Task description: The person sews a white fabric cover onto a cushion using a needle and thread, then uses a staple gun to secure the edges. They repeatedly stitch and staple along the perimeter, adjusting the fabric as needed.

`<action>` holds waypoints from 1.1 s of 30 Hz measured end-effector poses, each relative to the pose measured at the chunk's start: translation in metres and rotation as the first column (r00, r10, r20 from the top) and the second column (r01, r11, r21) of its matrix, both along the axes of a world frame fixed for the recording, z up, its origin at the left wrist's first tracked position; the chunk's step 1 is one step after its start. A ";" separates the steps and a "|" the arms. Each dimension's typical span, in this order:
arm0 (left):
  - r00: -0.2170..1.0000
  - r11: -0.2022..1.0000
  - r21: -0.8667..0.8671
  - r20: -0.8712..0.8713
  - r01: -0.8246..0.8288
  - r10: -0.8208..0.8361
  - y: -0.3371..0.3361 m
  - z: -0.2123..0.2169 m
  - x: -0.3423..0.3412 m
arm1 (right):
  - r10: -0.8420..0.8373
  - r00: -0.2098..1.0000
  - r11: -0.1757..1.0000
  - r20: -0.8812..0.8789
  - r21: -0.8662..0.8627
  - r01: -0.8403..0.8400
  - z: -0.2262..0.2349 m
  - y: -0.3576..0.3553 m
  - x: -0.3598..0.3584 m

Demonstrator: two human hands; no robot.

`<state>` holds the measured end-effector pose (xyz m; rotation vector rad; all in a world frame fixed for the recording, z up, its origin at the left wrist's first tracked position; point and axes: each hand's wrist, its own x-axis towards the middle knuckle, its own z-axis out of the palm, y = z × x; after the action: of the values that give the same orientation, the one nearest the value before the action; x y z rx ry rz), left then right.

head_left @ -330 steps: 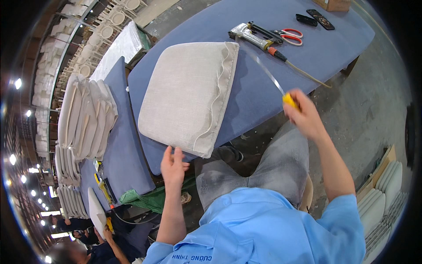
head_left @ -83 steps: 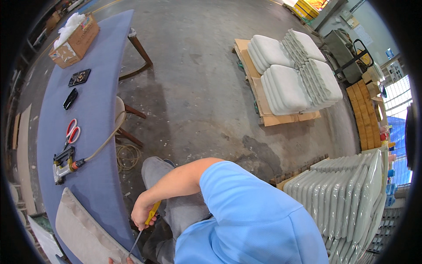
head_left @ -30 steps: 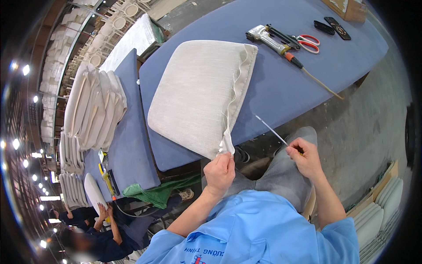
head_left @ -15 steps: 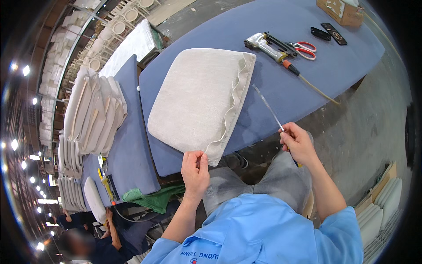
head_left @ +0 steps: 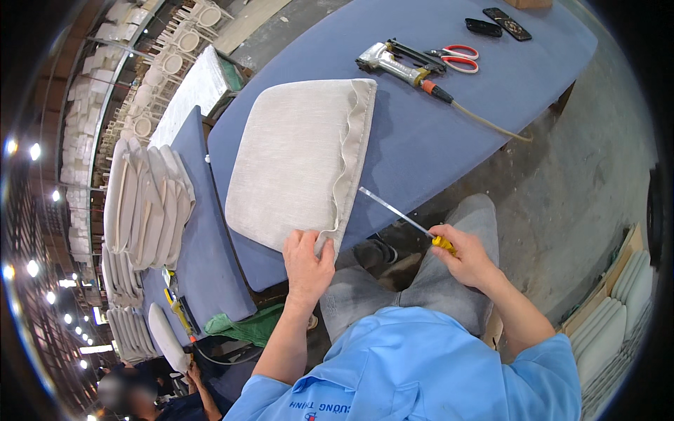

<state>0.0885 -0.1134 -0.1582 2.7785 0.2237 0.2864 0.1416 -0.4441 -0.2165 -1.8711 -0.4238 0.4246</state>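
Observation:
A beige upholstered seat cushion (head_left: 288,158) lies on the blue padded table (head_left: 449,151), its right side edged by a loose, wavy strip of fabric. My left hand (head_left: 309,266) pinches the cushion's near corner, where the strip ends. In my right hand (head_left: 462,256) is a screwdriver (head_left: 397,212) with a yellow handle and a long metal shaft. The shaft points up and left toward the cushion's right edge, its tip apart from the fabric.
Farther back on the table rest a staple gun (head_left: 400,67) with an air hose, red-handled scissors (head_left: 460,58) and a phone (head_left: 507,24). Cushion covers (head_left: 144,203) are stacked at the left. A co-worker's hand (head_left: 193,375) holds another cushion at lower left.
The screwdriver has swung lower and left, closer to the cushion's edge, and its yellow handle now shows in my right hand. My left hand stays on the corner.

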 end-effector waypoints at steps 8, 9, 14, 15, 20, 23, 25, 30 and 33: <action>0.985 0.987 0.030 -0.066 0.159 -0.157 0.020 0.015 0.031 | 0.192 0.977 0.975 0.094 -0.133 -0.178 0.013 -0.015 0.009; 0.981 0.986 -0.025 -0.100 0.164 -0.165 0.026 0.016 0.033 | 0.215 0.973 0.968 0.081 -0.150 -0.202 0.015 -0.017 0.009; 0.942 0.941 -0.086 -0.053 0.328 -0.333 0.042 0.016 0.038 | 0.316 0.948 0.933 0.016 -0.184 -0.308 0.032 -0.015 0.004; 0.929 0.929 -0.055 -0.032 0.367 -0.369 0.044 0.016 0.039 | 0.318 0.948 0.933 0.007 -0.182 -0.312 0.034 -0.013 0.004; 0.903 0.903 -0.035 -0.019 0.428 -0.429 0.052 0.011 0.043 | 0.277 0.961 0.947 0.013 -0.174 -0.271 0.038 -0.004 0.005; 0.904 0.900 -0.083 0.004 0.427 -0.428 0.057 0.005 0.044 | 0.294 0.956 0.927 0.008 -0.247 -0.283 0.042 0.001 0.006; 0.903 0.896 -0.115 0.025 0.429 -0.429 0.059 0.001 0.044 | 0.283 0.959 0.930 0.035 -0.254 -0.265 0.041 0.002 0.005; 0.898 0.884 -0.159 0.077 0.440 -0.433 0.064 -0.007 0.043 | 0.275 0.957 0.917 0.092 -0.325 -0.232 0.051 0.006 0.001; 0.894 0.881 -0.153 0.101 0.448 -0.437 0.064 -0.009 0.043 | 0.302 0.941 0.894 0.152 -0.389 -0.224 0.062 0.010 0.001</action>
<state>0.1319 -0.0493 -0.1669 2.5484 -0.3854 0.2248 0.1428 -0.4344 -0.1546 -2.2426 -0.7938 0.5184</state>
